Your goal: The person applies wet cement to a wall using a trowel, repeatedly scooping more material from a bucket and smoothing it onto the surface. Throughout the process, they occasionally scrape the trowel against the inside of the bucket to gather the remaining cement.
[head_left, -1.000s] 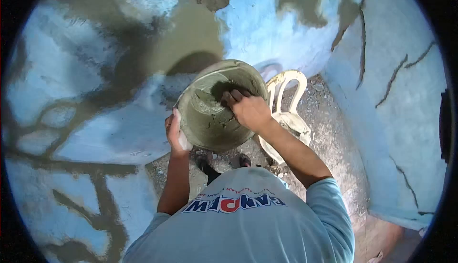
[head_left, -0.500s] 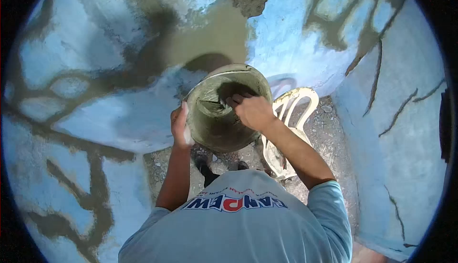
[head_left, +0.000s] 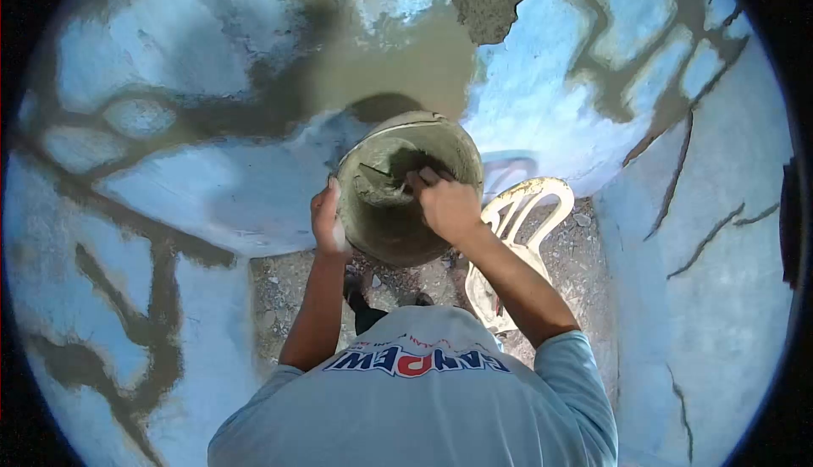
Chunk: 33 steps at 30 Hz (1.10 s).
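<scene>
A round bucket (head_left: 396, 238), coated inside with grey-green mortar, is tilted with its mouth towards me in front of my chest. My left hand (head_left: 329, 220) is closed against its left side, thumb at the rim. My right hand (head_left: 445, 206) reaches inside, fingers curled around a flat-bladed scraper (head_left: 375, 170) smeared with wet mortar (head_left: 381, 189). Only the blade's dark edge shows clearly; the fingers and shadow hide the handle.
Ahead stands a blue wall (head_left: 212, 192) with grey mortar patches and a wide wet area. To the right, another wall (head_left: 660, 298) has cracks. A white plastic chair (head_left: 529, 255) stands right of the bucket on the rubble-strewn floor (head_left: 576, 285).
The view has shifted a little, with the wall patches now further right and lower. Inside the bucket, the blade's edge has changed position slightly; both hands keep their holds.
</scene>
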Each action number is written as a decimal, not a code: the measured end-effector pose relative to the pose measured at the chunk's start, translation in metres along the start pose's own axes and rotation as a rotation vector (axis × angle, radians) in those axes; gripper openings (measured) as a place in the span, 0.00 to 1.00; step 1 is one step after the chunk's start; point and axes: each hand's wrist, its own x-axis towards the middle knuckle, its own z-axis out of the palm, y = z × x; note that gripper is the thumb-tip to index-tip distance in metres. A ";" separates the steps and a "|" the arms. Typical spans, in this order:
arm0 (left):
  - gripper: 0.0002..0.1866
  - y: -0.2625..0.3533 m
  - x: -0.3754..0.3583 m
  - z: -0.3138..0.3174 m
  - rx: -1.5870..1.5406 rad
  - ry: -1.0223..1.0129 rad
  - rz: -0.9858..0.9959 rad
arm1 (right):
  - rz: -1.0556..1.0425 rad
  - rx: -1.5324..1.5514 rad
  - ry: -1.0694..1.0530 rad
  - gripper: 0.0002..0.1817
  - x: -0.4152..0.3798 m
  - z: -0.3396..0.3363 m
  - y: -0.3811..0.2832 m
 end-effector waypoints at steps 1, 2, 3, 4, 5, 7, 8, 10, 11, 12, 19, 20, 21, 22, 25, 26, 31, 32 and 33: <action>0.17 0.003 0.001 0.001 0.016 -0.035 0.011 | -0.029 -0.014 -0.123 0.23 0.003 0.019 0.004; 0.17 0.006 0.003 -0.001 0.031 -0.067 0.021 | -0.063 -0.022 -0.138 0.23 0.002 0.037 0.009; 0.17 0.009 0.002 -0.005 0.050 -0.096 0.027 | -0.095 -0.026 -0.157 0.23 0.000 0.042 0.007; 0.17 0.004 0.005 -0.015 0.010 -0.052 0.025 | -0.127 -0.030 -0.175 0.23 -0.001 0.043 0.005; 0.18 -0.007 0.012 -0.030 -0.030 -0.010 0.026 | -0.138 -0.072 -0.192 0.23 0.000 0.042 0.007; 0.18 -0.012 0.014 -0.038 -0.033 0.049 0.043 | -0.151 -0.150 -0.221 0.23 0.004 0.027 0.008; 0.18 -0.016 0.014 -0.041 0.000 0.067 0.063 | -0.105 -0.113 -0.132 0.22 0.006 0.019 0.006; 0.18 -0.017 0.013 -0.039 0.021 0.054 0.072 | -0.012 -0.044 0.043 0.22 0.011 0.002 0.002; 0.18 -0.016 0.011 -0.038 0.010 0.029 0.065 | 0.049 -0.068 -0.080 0.22 0.015 -0.003 -0.003; 0.18 -0.014 0.009 -0.038 0.002 0.006 0.059 | 0.004 -0.064 -0.101 0.21 0.012 0.003 -0.002; 0.20 -0.009 0.009 -0.030 -0.017 0.028 0.120 | -0.027 -0.103 -0.201 0.18 0.017 -0.011 -0.002; 0.20 -0.007 0.006 -0.022 -0.015 0.024 0.130 | 0.018 -0.118 -0.241 0.18 0.021 -0.017 -0.007; 0.20 -0.005 0.004 -0.017 -0.014 0.019 0.141 | 0.062 -0.134 -0.280 0.18 0.023 -0.020 -0.009; 0.20 -0.010 0.008 -0.027 -0.007 0.013 0.141 | -0.016 -0.106 -0.189 0.18 0.017 -0.008 -0.006; 0.20 -0.016 0.018 -0.043 0.021 0.004 0.152 | -0.153 -0.148 -0.177 0.17 0.009 0.023 0.002; 0.20 -0.015 0.015 -0.043 0.038 0.008 0.158 | -0.114 -0.108 -0.123 0.17 0.009 0.025 0.006; 0.19 -0.003 0.001 -0.012 0.013 0.085 0.114 | -0.079 -0.048 -0.159 0.20 0.012 0.041 0.009; 0.19 -0.016 0.010 -0.046 0.033 0.044 0.125 | -0.148 -0.041 -0.131 0.21 0.007 0.052 0.009; 0.19 -0.019 0.013 -0.052 0.034 0.032 0.138 | -0.213 -0.058 -0.144 0.23 0.004 0.027 0.003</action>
